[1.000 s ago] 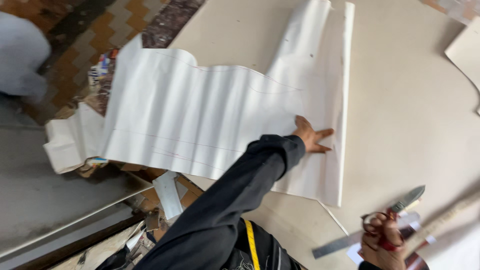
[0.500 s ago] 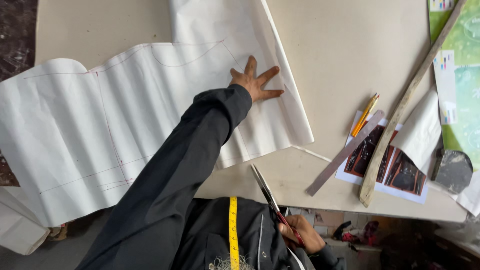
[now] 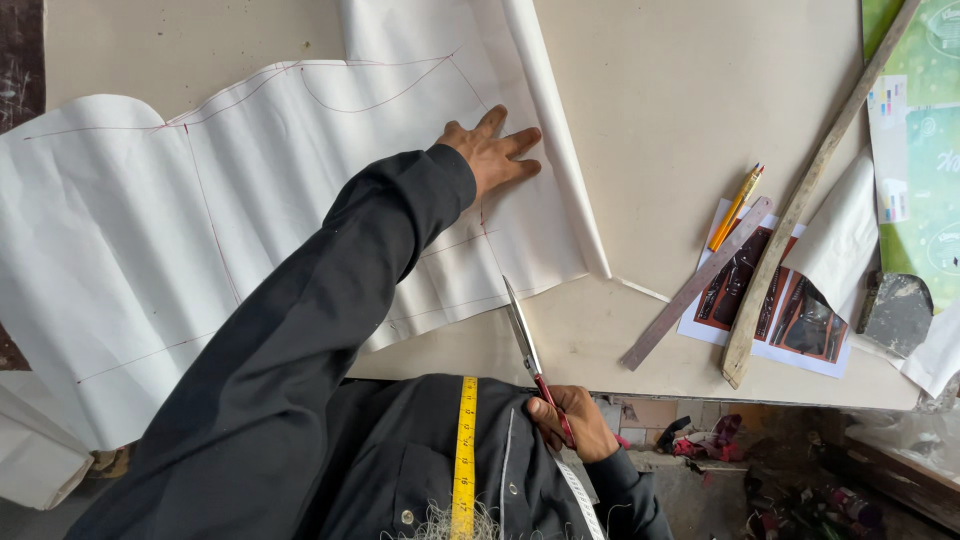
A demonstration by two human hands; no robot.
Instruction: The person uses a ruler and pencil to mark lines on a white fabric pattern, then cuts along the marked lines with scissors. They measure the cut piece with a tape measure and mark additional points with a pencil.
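Observation:
A large sheet of white pattern paper (image 3: 250,200) with red drawn lines lies over the beige table (image 3: 660,90) and hangs off its left edge. My left hand (image 3: 495,155) presses flat on the paper near its rolled right edge, fingers spread. My right hand (image 3: 570,420) grips red-handled scissors (image 3: 525,340) at the table's near edge; the blades point up toward the paper's lower edge and look closed. A yellow tape measure (image 3: 465,450) hangs down my dark shirt.
To the right lie a metal ruler (image 3: 695,285), a long wooden stick (image 3: 820,180), a yellow pencil (image 3: 735,205), printed sheets (image 3: 790,310) and a green printed sheet (image 3: 920,150). A dark flat piece (image 3: 895,310) sits by the table's right corner. Clutter lies on the floor below.
The view has swung so the paper is nearer and centred. My right hand brought the scissors from the far right in to the table's near edge, blades pointing at the paper. My left hand stays pressed down.

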